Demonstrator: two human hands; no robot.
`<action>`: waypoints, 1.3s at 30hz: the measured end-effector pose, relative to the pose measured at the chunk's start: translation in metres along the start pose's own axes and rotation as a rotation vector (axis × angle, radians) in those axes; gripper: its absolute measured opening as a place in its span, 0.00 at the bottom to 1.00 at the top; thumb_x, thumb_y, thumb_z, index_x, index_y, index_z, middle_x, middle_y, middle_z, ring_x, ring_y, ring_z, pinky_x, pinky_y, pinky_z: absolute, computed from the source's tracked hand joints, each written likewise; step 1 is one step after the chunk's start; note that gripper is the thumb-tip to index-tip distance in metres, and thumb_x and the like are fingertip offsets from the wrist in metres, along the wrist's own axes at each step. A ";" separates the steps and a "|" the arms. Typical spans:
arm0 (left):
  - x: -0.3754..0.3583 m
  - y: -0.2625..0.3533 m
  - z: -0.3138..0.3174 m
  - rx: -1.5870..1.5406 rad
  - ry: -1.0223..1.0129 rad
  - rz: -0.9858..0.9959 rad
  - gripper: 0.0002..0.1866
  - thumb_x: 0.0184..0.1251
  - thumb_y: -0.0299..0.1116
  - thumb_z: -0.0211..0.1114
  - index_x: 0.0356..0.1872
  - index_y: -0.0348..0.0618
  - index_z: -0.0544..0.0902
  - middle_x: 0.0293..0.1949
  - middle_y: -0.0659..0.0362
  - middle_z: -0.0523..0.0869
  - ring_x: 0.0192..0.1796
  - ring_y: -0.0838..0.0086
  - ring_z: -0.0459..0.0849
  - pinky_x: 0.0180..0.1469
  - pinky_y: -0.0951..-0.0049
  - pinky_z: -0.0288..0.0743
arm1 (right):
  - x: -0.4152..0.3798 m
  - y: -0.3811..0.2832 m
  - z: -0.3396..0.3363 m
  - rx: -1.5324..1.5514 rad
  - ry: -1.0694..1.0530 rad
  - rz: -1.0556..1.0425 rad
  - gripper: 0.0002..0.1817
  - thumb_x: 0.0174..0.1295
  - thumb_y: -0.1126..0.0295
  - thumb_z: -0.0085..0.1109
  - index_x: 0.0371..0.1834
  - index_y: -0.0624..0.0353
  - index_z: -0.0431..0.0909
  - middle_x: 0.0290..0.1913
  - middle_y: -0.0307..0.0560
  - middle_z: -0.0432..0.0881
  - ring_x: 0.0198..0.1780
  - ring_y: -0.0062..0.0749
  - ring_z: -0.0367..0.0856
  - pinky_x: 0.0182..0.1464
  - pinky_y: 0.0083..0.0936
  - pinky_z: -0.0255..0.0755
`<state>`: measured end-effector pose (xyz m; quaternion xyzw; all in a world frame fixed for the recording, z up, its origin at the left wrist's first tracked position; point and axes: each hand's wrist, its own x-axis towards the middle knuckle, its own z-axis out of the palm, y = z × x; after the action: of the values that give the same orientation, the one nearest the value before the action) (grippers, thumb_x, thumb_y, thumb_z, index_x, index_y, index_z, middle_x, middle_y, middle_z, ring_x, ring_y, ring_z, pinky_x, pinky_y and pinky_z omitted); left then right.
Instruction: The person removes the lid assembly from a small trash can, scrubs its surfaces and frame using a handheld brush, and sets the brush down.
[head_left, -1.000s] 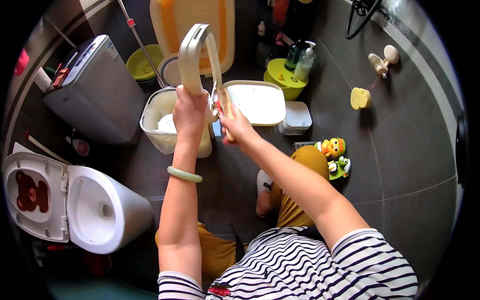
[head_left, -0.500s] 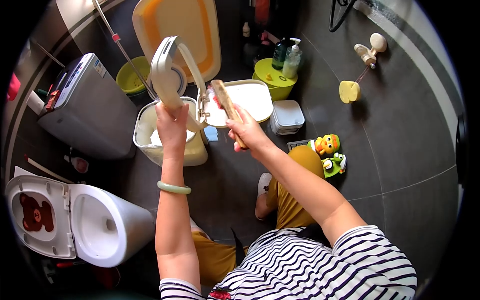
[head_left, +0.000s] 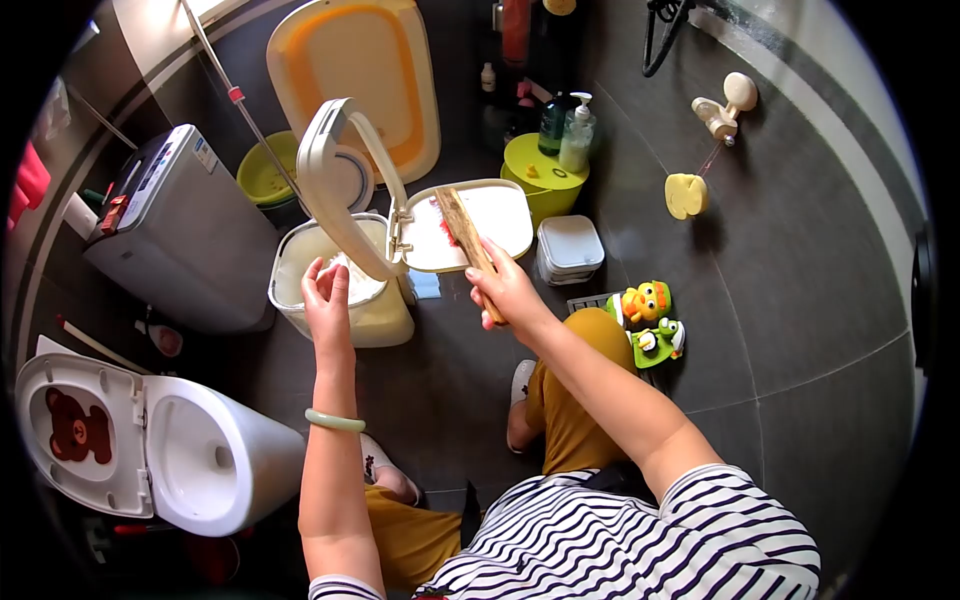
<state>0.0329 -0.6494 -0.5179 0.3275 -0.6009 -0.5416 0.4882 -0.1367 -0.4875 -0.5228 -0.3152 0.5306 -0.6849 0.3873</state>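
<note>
My right hand (head_left: 508,292) is wrapped round the lower end of a wooden scrub brush (head_left: 462,230); its pink-red bristles face left, over the white lid (head_left: 505,215). That lid lies folded open to the right of a cream trash bin (head_left: 385,325). The bin's raised rim frame (head_left: 325,175) stands up on its hinge, tilted above the opening. My left hand (head_left: 328,305) is in front of the bin's mouth, fingers bent and apart from the thumb, with nothing seen in it. Something white and crumpled (head_left: 360,280) shows inside the bin behind this hand.
A toilet (head_left: 200,455) with raised lid and a grey washing machine (head_left: 185,230) stand at left. Behind the bin lean a folded basin (head_left: 350,90) and a mop pole (head_left: 235,95). Right of it are a white tub (head_left: 570,245), a green bin (head_left: 545,165) with bottles, and duck toys (head_left: 645,300).
My left hand has let go of the raised rim frame and moved down toward the bin's mouth. My right hand still holds the brush, now slightly lower in view.
</note>
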 end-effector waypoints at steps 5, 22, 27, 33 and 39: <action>0.007 -0.010 0.006 -0.020 -0.126 0.106 0.28 0.65 0.36 0.64 0.63 0.40 0.65 0.55 0.53 0.76 0.57 0.71 0.73 0.60 0.71 0.67 | 0.047 -0.004 0.034 -0.145 0.026 0.104 0.37 0.64 0.65 0.53 0.74 0.50 0.46 0.22 0.37 0.71 0.13 0.20 0.68 0.13 0.18 0.62; 0.024 -0.033 0.041 0.467 -0.032 0.432 0.18 0.61 0.34 0.65 0.44 0.39 0.66 0.33 0.45 0.82 0.38 0.48 0.82 0.38 0.57 0.73 | 0.086 0.030 0.060 -0.210 0.045 0.120 0.38 0.63 0.69 0.50 0.75 0.45 0.43 0.22 0.38 0.70 0.11 0.22 0.67 0.10 0.19 0.63; 0.038 -0.044 0.033 0.302 -0.047 0.454 0.18 0.61 0.33 0.65 0.43 0.36 0.66 0.34 0.46 0.81 0.37 0.53 0.82 0.38 0.60 0.73 | 0.036 0.034 0.052 -0.121 -0.058 0.150 0.39 0.61 0.69 0.49 0.75 0.47 0.43 0.19 0.42 0.71 0.10 0.27 0.69 0.11 0.27 0.68; 0.028 -0.031 0.041 0.454 -0.054 0.445 0.17 0.61 0.31 0.65 0.43 0.36 0.67 0.33 0.46 0.81 0.36 0.53 0.81 0.38 0.61 0.72 | 0.062 0.033 0.038 -0.218 0.012 0.131 0.38 0.60 0.68 0.50 0.74 0.48 0.45 0.19 0.42 0.72 0.10 0.27 0.70 0.11 0.25 0.68; 0.035 -0.037 0.033 0.346 -0.053 0.478 0.19 0.60 0.32 0.65 0.43 0.35 0.66 0.34 0.45 0.81 0.37 0.50 0.81 0.38 0.59 0.72 | 0.044 0.039 0.041 -0.159 -0.015 0.173 0.39 0.63 0.68 0.52 0.75 0.46 0.42 0.22 0.39 0.70 0.16 0.21 0.69 0.12 0.22 0.70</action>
<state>-0.0138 -0.6779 -0.5442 0.2407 -0.7571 -0.3090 0.5228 -0.1162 -0.5507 -0.5498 -0.3032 0.6056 -0.6022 0.4227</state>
